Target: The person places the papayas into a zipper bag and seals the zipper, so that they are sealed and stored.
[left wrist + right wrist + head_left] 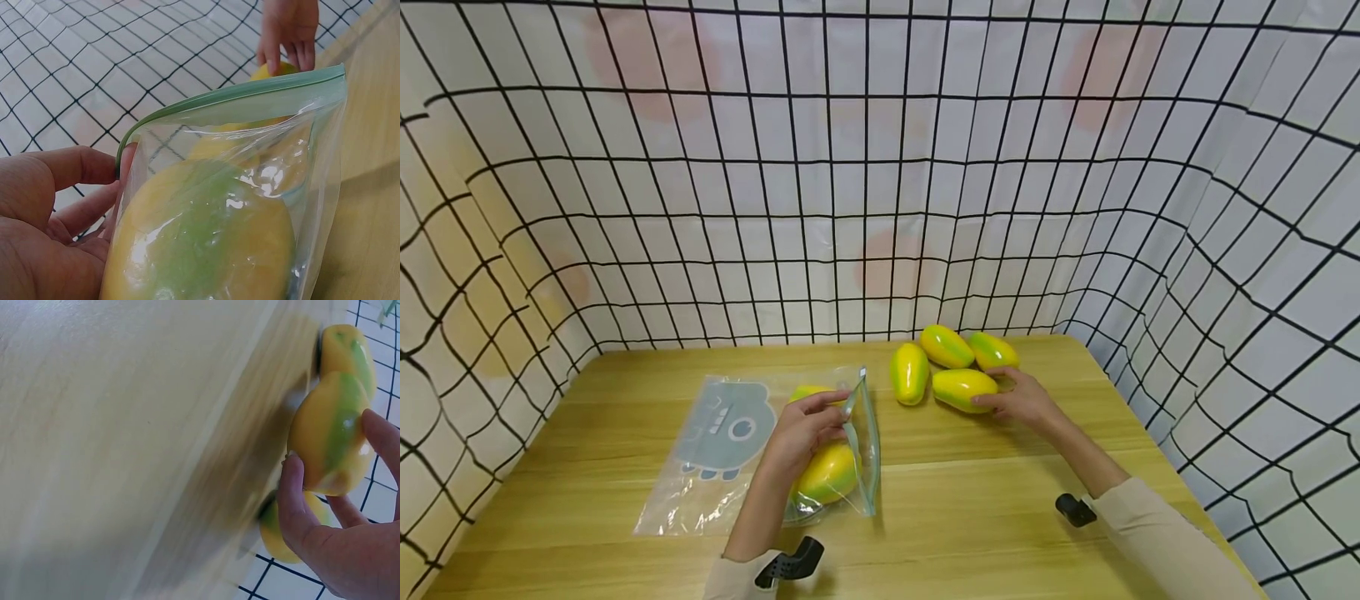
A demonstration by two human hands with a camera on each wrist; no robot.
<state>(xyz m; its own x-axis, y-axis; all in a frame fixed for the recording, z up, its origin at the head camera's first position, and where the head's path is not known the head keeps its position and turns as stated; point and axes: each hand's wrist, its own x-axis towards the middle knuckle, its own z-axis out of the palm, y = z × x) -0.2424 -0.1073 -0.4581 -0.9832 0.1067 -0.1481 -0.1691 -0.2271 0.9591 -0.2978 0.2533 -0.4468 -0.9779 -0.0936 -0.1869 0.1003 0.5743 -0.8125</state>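
Observation:
My left hand (805, 429) pinches the mouth edge of a clear zip bag (662, 500) with a green zip strip and a blue cartoon print. The bag lies on its side, its mouth toward the right. Inside it a yellow-green mango (827, 475) shows below the hand, and part of another mango (808, 390) above it. At the right, my right hand (1022, 402) grips a mango (961, 389) between thumb and fingers, as the right wrist view shows with the mango (331, 434) close up.
Three more mangoes lie behind the gripped one: an upright-lying mango (909, 373), a slanted mango (947, 346) and a mango (994, 351) at the right. A black grid net (850, 212) over white cloth walls the wooden table (955, 508) at the back and sides.

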